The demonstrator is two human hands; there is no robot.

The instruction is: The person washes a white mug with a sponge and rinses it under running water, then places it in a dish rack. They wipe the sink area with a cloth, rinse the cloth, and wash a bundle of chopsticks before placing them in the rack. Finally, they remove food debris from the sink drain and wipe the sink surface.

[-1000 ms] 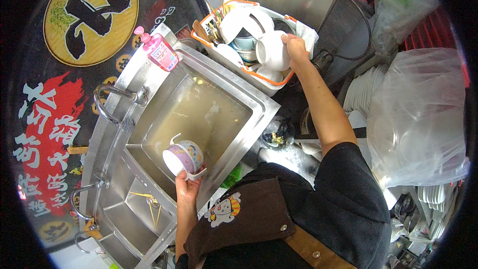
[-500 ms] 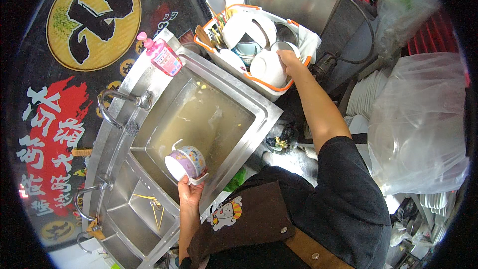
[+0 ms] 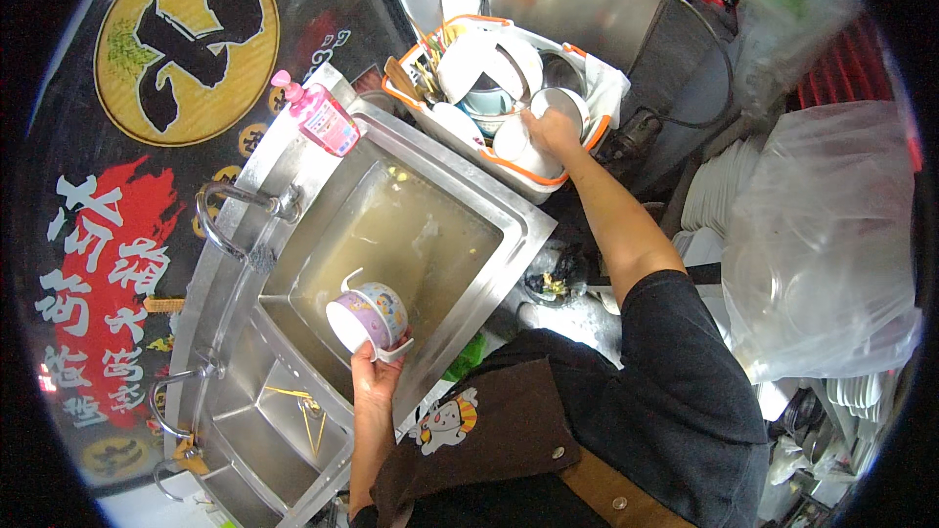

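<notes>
My left hand (image 3: 373,372) grips patterned purple children's bowls (image 3: 370,317) with white side handles, which look like two nested together. They are tilted above the near left part of a sink basin (image 3: 411,225) of cloudy water. At the upper right, my right hand (image 3: 558,132) reaches into a white basket (image 3: 528,179) with an orange rim. Its fingers are closed at a white bowl (image 3: 512,141), their tips partly hidden among the dishes. Around it are other white bowls (image 3: 489,54), and chopsticks (image 3: 427,64) stand at the basket's left end.
A pink pump bottle (image 3: 328,122) stands on the sink ledge beside a curved tap (image 3: 220,210). Smaller basins (image 3: 264,411) lie lower left, with yellow sticks across one. At the right are stacked white plates (image 3: 719,186) and plastic-wrapped dishes (image 3: 822,254).
My right hand has moved a little left and down within the basket, shifting the white bowl. My left hand keeps its hold on the patterned bowls, nearly in place.
</notes>
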